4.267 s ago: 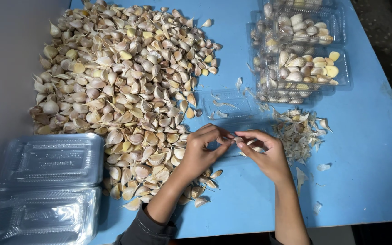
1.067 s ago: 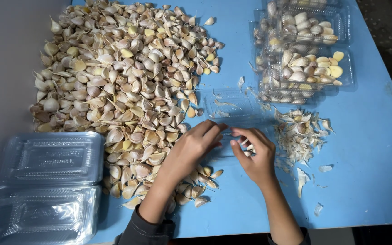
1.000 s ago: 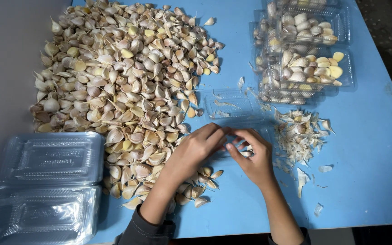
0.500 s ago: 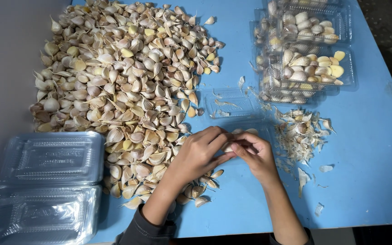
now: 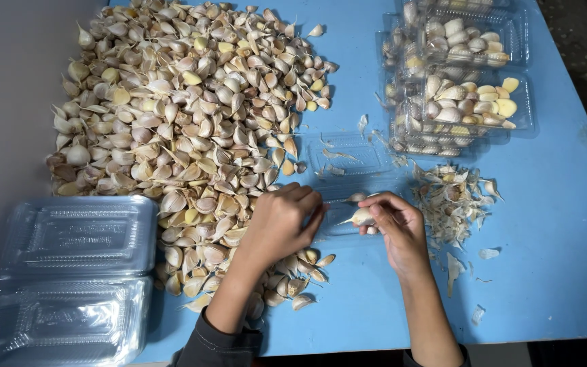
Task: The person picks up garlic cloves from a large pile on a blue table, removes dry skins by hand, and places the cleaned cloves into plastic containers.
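While the left hand [image 5: 283,224] curls empty, the right hand's [image 5: 395,228] grip pinches a garlic clove [image 5: 361,217].

Garlic clove [image 5: 361,217]: pale, papery skin partly on, pointed tip facing left, lying roughly level. Pinched in right-hand fingertips, above the open clear plastic container [image 5: 348,163] on the blue table.
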